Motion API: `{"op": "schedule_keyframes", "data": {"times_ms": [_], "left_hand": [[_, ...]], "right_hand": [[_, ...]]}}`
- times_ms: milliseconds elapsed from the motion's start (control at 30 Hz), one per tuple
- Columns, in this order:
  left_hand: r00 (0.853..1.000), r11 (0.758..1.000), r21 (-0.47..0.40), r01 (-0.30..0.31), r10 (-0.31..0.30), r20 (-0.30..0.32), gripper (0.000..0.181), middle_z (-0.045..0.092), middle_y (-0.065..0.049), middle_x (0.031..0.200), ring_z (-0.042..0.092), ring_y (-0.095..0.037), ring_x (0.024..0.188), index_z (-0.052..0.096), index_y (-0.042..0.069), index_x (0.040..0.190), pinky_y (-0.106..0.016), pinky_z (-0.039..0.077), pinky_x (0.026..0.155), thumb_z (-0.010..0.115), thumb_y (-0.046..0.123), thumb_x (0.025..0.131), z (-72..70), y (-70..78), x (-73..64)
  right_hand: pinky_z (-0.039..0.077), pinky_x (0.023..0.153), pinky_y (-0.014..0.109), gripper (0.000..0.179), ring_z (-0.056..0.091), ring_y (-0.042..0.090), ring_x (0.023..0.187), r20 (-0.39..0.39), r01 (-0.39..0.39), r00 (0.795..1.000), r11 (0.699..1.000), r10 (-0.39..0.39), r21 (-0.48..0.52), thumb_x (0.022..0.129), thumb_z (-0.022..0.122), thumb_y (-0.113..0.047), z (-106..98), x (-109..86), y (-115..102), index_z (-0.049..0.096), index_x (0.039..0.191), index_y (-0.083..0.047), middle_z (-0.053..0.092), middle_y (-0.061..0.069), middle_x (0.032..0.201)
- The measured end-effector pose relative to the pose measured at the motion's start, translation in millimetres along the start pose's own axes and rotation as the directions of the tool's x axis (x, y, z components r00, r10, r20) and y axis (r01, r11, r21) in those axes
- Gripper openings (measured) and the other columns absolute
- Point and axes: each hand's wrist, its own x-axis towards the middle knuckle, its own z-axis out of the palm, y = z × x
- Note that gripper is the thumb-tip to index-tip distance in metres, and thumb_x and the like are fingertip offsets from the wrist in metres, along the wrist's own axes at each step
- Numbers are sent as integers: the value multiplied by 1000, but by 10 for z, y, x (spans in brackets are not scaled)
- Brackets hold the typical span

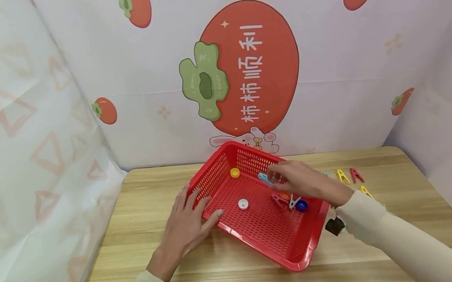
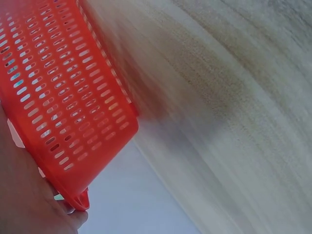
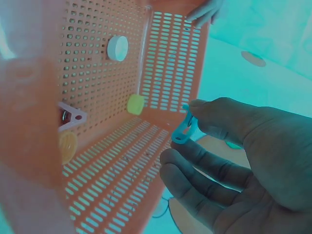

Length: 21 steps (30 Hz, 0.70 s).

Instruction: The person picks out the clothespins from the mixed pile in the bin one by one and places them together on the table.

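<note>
A red plastic basket [image 1: 246,241] with perforated walls sits at an angle on the table. My left hand [image 1: 186,223] grips its left rim, fingers hooked over the edge, as the left wrist view also shows. Over the basket's right part, my right hand [image 1: 296,179] pinches a light blue clothespin [image 3: 183,131] between thumb and index finger. Below that hand lie a red clothespin [image 1: 279,200], a white clothespin [image 1: 292,203], an orange cap [image 1: 284,196] and a dark blue cap [image 1: 302,205]. A white cap [image 1: 243,204] rests mid-basket; a yellow cap [image 1: 235,172] is in the far corner.
Right of the basket, several clothespins lie on the wooden table [image 1: 403,221], among them a yellow clothespin [image 1: 342,176] and a red clothespin [image 1: 356,174]. A printed cloth backdrop [image 1: 334,94] stands behind the table, with fabric walls at both sides.
</note>
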Motion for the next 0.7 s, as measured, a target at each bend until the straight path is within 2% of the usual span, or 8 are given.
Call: {"op": "schedule_keyframes", "data": {"times_ms": [300, 533, 700], "left_hand": [[1000, 1000, -2, 12, -12, -5, 69, 52, -17, 164, 24, -41, 164, 68, 15, 146, -62, 27, 135, 55, 68, 103, 11, 9, 9], [1000, 1000, -19, 5, -5, -18, 68, 54, -18, 162, 25, -42, 164, 69, 14, 144, -61, 24, 136, 55, 67, 104, 20, 11, 6], [1000, 1000, -21, 0, 0, -28, 67, 55, -18, 161, 27, -43, 163, 70, 13, 143, -61, 25, 136, 55, 66, 104, 11, 11, 5]], "right_hand": [[70, 81, 37, 20, 75, 19, 97, -61, -29, 998, 1000, 30, 9, 99, 80, -22, -86, -260, 76, 75, 117, -15, 79, 3, 110], [70, 82, 43, 21, 74, 23, 101, -109, -57, 992, 998, 58, 16, 100, 79, -20, -181, -523, 181, 76, 120, -13, 77, 7, 115], [70, 81, 45, 21, 76, 23, 99, -153, -76, 985, 997, 78, 19, 99, 80, -19, -256, -732, 278, 76, 118, -12, 78, 7, 114]]}}
